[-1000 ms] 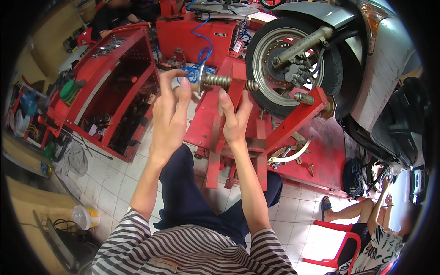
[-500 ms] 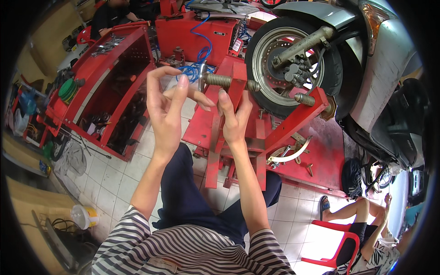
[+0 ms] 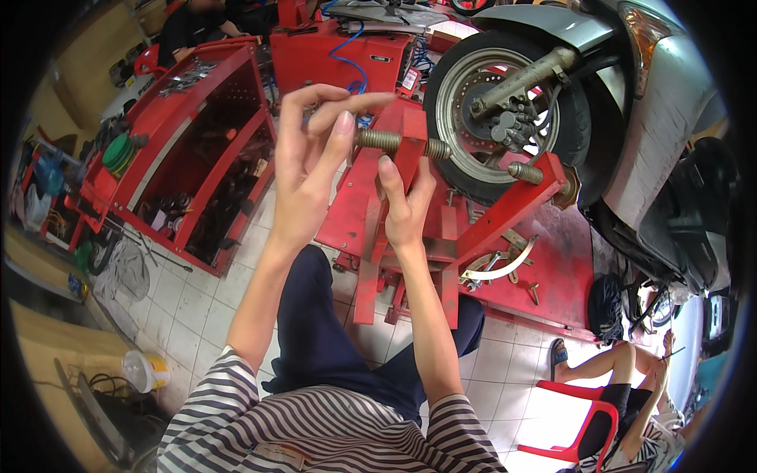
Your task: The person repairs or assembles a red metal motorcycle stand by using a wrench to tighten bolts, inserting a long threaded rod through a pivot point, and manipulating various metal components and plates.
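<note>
My left hand is raised at the outer end of a threaded screw, fingers curved but apart. Its thumb and fingers cover most of the round metal wheel on that end; whether they touch it cannot be told. The screw passes through the top of a red steel upright of a wheel clamp. My right hand is wrapped round this upright just below the screw, thumb on the near side. A second red arm of the clamp carries another screw, pointing toward the motorcycle's front tyre.
A silver motorcycle stands on a red lift platform, where loose tools and a pale curved part lie. A red tool cart is at left. A seated person is at lower right, another person at top left.
My left hand has moved up and right over the screw's wheel, its fingers reaching farther across. My right hand stays on the upright. The seated person's hand has shifted.
</note>
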The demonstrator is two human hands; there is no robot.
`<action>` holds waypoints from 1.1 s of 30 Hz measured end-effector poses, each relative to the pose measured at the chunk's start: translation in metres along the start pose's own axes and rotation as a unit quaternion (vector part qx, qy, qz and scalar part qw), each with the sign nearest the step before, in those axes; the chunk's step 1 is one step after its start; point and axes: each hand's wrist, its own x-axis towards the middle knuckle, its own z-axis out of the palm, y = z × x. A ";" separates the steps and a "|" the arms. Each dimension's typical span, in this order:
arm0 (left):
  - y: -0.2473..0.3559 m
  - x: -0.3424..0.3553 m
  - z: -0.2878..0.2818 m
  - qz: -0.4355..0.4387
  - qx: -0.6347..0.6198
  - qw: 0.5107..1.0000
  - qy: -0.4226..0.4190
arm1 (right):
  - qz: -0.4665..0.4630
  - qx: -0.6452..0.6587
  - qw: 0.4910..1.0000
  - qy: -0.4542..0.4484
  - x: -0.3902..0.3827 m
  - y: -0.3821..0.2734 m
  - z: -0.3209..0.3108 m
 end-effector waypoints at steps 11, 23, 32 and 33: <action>-0.007 -0.025 -0.013 -0.113 0.084 0.987 0.082 | -0.001 -0.011 1.000 -0.006 0.002 0.000 -0.001; -0.001 -0.006 -0.023 0.064 0.027 0.995 -0.074 | 0.003 -0.010 1.000 0.003 0.001 -0.004 0.000; 0.009 -0.003 -0.003 -0.121 0.210 0.970 0.011 | -0.001 0.003 1.000 0.006 0.003 0.001 -0.001; 0.008 -0.003 -0.006 -0.059 0.175 0.983 -0.015 | 0.001 0.001 1.000 0.003 0.002 0.002 -0.001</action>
